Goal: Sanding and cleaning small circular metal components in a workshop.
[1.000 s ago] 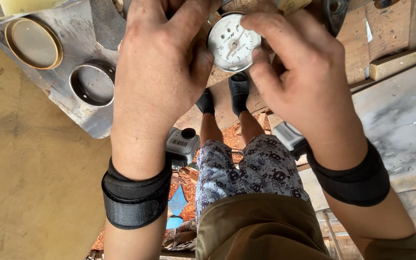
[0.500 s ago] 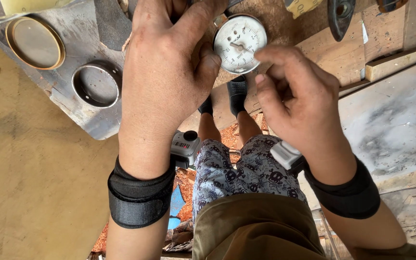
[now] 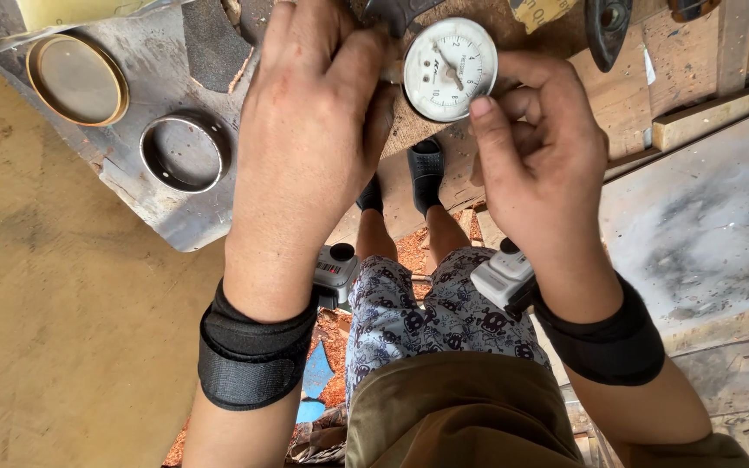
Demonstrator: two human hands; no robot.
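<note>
A round white-faced pressure gauge (image 3: 449, 68) with a black needle sits high in the view between both hands. My left hand (image 3: 309, 130) wraps its left side, the fingers curled over the gauge's edge and hiding what is behind it. My right hand (image 3: 539, 152) pinches the gauge's right and lower rim with thumb and fingers. Both wrists wear black straps, each with a small grey device under it.
A brass-rimmed round lens (image 3: 78, 80) and a bare metal ring (image 3: 185, 150) lie on a grey metal sheet (image 3: 132, 186) at the upper left. Wooden boards and dark tools (image 3: 608, 26) are at the upper right. My legs and sandals stand below on the floor.
My right hand has slid off the gauge face to its right rim, so the dial now shows fully. The gauge has shifted slightly up and right.
</note>
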